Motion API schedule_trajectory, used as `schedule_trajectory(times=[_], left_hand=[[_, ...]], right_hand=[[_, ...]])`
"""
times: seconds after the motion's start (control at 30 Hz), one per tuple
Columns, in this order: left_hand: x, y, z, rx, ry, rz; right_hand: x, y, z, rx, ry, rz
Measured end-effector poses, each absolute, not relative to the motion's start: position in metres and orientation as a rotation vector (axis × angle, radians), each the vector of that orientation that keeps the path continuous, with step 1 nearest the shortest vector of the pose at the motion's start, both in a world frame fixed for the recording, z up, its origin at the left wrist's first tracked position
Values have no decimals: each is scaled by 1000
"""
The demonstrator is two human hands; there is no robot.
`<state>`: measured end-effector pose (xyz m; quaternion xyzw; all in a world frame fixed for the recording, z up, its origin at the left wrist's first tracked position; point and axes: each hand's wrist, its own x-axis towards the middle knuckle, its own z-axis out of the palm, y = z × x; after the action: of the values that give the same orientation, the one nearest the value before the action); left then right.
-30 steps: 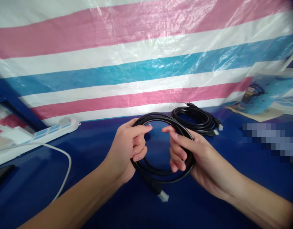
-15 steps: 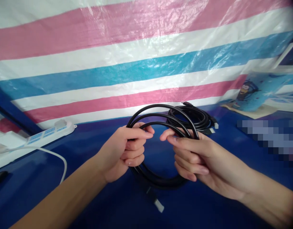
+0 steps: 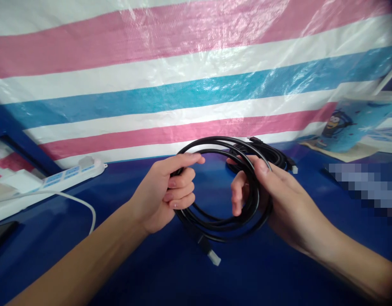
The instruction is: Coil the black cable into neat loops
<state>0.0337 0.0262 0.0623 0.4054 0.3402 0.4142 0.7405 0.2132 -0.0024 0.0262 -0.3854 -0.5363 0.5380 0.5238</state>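
Observation:
A coiled black cable (image 3: 215,146) hangs in the air between both hands, above the blue table (image 3: 145,272). My left hand (image 3: 167,191) grips the coil's left side with closed fingers. My right hand (image 3: 275,195) holds the right side, with its fingers through the loops and the thumb on top. A silver plug (image 3: 213,256) dangles from the bottom of the coil. A second coiled black cable (image 3: 272,155) lies on the table just behind my right hand.
A white power strip (image 3: 68,173) with a white cord (image 3: 87,208) lies at the left. A striped pink, white and blue tarp (image 3: 196,85) forms the back wall. A blue cartoon bag (image 3: 352,125) stands at the right. A dark flat object (image 3: 1,231) sits at the left edge.
The coil has tilted and its loops have spread. My right hand has shifted from pinching the top of the coil to reaching through it and holding its right side.

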Motion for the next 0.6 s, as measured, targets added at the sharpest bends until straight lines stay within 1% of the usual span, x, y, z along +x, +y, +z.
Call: schedule_trajectory(times=[0.13, 0.3, 0.47, 0.6], left_hand=[[33, 26, 62, 904, 684, 855], [34, 24, 61, 938, 746, 804], [37, 25, 60, 933, 822, 914], [39, 24, 54, 954, 914, 1025]], right_hand=[[213, -2, 27, -921, -1211, 1326], [213, 0, 25, -1011, -1172, 1236], [215, -3, 21, -973, -1349, 1153], [209, -4, 18, -995, -1283, 1300]])
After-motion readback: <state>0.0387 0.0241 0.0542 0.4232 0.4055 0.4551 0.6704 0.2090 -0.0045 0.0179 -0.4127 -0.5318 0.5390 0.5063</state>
